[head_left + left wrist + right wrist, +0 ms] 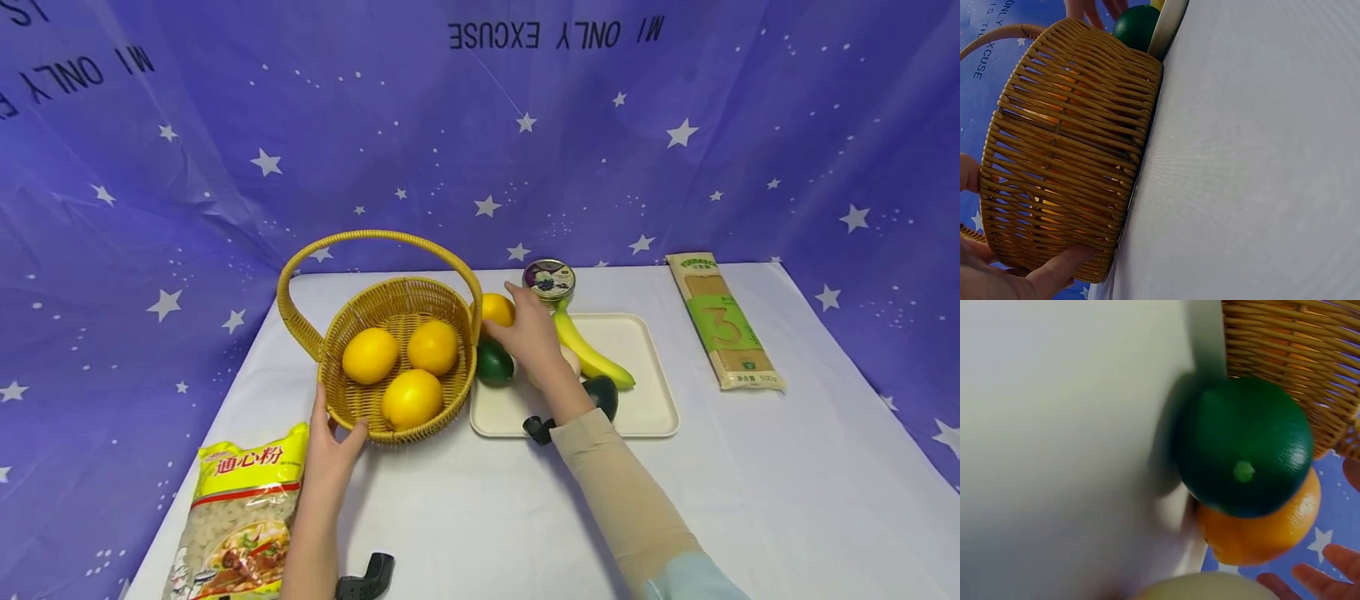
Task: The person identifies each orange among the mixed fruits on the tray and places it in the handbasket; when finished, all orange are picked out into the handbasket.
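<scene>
My left hand (333,437) holds the near left side of a woven basket (1066,144) with a tall handle, its thumb (1063,269) against the wickerwork. Three oranges (412,400) lie inside. Just right of the basket my right hand (532,337) reaches over the tray (645,417), its fingers spread around another orange (497,309). The right wrist view shows a gap between those fingers (1335,559) and the orange (1260,534). A dark green, avocado-like fruit (1244,447) sits in front of that orange, close to the basket.
On the tray lie a banana (592,358), a second dark green fruit (602,396) and a pale round thing (572,360) partly hidden by my hand. A round tin (549,279) stands behind. A macaroni bag (240,517) lies left, a noodle packet (723,325) right.
</scene>
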`<state>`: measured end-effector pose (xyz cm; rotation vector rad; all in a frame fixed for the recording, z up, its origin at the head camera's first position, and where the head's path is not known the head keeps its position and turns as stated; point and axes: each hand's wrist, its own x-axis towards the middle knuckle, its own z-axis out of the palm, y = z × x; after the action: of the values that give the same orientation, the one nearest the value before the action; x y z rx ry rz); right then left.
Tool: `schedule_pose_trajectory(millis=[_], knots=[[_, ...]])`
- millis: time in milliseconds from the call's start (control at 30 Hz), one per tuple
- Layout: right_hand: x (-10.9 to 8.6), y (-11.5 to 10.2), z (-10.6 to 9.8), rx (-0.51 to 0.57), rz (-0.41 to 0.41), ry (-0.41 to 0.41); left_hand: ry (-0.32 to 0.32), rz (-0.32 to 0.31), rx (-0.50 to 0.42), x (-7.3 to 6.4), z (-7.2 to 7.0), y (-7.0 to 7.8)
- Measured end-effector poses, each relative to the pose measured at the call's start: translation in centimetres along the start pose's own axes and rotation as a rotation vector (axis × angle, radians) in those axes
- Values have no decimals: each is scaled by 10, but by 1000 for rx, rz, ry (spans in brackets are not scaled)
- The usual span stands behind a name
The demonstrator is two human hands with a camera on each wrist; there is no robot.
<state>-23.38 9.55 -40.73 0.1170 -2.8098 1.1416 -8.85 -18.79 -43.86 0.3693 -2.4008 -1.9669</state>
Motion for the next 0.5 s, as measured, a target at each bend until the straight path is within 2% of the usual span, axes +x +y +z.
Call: schedule_pose_trajectory(millis=[300, 500], knots=[[11, 9, 15, -136, 18, -61, 5, 12, -4, -1, 2, 0], [15, 12, 18, -133, 14, -54, 6, 10, -10, -1, 1, 0]])
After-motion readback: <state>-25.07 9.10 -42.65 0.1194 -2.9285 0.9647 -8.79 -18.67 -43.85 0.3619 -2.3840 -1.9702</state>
